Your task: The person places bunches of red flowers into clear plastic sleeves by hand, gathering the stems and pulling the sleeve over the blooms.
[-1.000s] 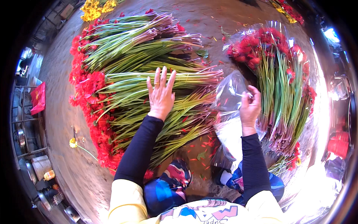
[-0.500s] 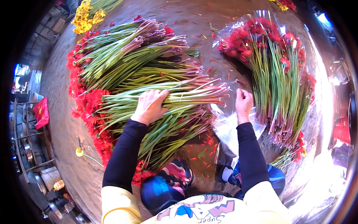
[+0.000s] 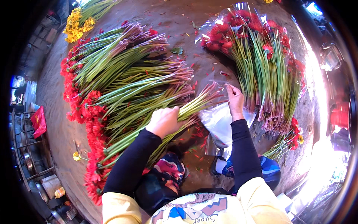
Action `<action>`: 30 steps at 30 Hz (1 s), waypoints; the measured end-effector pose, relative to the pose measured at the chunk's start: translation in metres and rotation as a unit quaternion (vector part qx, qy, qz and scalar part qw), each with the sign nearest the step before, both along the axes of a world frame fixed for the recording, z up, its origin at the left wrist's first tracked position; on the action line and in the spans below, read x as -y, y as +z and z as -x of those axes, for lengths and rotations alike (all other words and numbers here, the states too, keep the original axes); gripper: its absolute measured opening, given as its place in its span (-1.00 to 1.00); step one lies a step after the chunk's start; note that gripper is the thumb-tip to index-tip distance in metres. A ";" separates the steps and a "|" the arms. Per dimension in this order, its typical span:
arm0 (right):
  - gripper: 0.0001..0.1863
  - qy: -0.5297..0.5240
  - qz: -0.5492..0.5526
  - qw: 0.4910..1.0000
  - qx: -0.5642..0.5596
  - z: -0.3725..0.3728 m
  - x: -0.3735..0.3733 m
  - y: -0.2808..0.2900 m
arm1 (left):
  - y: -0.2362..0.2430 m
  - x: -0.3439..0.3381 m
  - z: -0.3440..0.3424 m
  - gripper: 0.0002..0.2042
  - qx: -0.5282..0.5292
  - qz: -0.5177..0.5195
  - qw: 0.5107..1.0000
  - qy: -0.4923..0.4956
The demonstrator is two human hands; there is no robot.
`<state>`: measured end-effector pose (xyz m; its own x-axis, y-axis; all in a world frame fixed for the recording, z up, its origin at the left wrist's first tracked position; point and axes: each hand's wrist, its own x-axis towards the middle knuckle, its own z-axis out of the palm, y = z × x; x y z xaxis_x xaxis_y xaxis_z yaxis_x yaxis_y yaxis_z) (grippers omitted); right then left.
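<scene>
My left hand is closed round a bunch of red gerberas. Its pinkish stem ends point up and to the right, and its flower heads lie low on the left, partly hidden by my forearm. Close to those stem ends, my right hand is pinched; whatever is between its fingertips is too small to make out. Under and beside the left hand spreads a large pile of red gerberas, heads to the left, stems to the right. Below my right hand lie clear plastic sleeves on the ground.
To the right lie several gerbera bunches with clear wrapping round their heads. Yellow flowers are at the far left, and a single yellow flower lies near left. A metal rack stands at the left edge. Red petals litter the brown ground.
My left hand has drawn its bunch nearer to me, tilting the stem ends upward to the right. The right hand remains pinched beside them. The whole view has shifted slightly.
</scene>
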<state>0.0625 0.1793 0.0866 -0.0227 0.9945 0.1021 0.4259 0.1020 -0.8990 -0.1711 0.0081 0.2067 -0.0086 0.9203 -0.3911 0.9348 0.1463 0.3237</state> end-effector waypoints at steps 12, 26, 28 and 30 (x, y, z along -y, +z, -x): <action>-0.83 0.199 -0.144 0.963 0.111 0.022 0.045 0.045 | -0.031 0.021 -0.008 -0.54 0.013 0.058 0.997 0.051; -0.78 0.123 -0.240 0.962 0.041 0.036 0.070 0.046 | -0.041 -0.003 -0.019 -0.63 0.245 0.173 0.939 0.169; -0.81 0.131 -0.270 0.954 -0.020 0.037 0.067 0.044 | -0.042 -0.007 -0.021 -0.68 0.264 0.175 0.931 0.179; -0.76 0.299 -0.262 0.918 -0.007 0.052 0.100 0.044 | -0.055 -0.004 -0.004 -0.68 0.347 0.150 0.899 0.220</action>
